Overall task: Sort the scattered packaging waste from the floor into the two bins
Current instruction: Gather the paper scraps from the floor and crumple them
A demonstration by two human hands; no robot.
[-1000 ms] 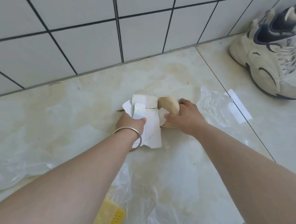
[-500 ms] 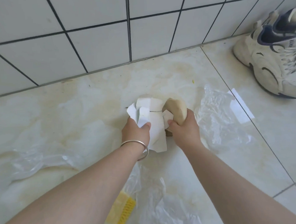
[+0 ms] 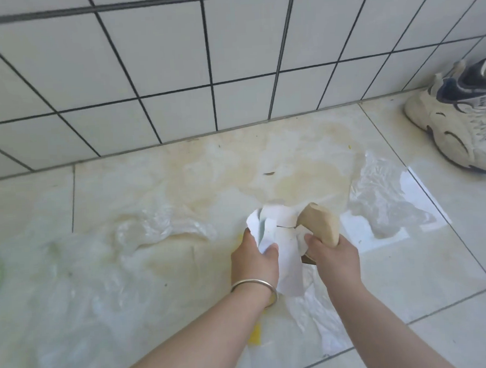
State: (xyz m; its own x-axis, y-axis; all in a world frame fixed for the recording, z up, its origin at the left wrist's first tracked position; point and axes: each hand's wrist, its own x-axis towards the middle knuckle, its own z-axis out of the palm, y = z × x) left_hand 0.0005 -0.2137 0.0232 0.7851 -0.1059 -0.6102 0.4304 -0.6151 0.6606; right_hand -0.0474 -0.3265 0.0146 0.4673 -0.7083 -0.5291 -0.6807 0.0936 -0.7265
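White paper scraps [image 3: 279,238] are gripped in the left hand [image 3: 255,261], a tan cardboard piece [image 3: 322,224] in the right hand [image 3: 334,253]; both bundles should be kept pinched tight, with plastic film [image 3: 385,200] at 2 o'clock left for later

floor [image 3: 412,273]: stained tile | clear plastic sheets [image 3: 385,200] | sneaker [image 3: 460,125]

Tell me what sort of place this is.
Probably a tiled utility or washing area in a home, though that is a guess. White wall tiles with dark grout meet a stained tile floor, a worn sneaker sits by the wall, and plastic film lies around.
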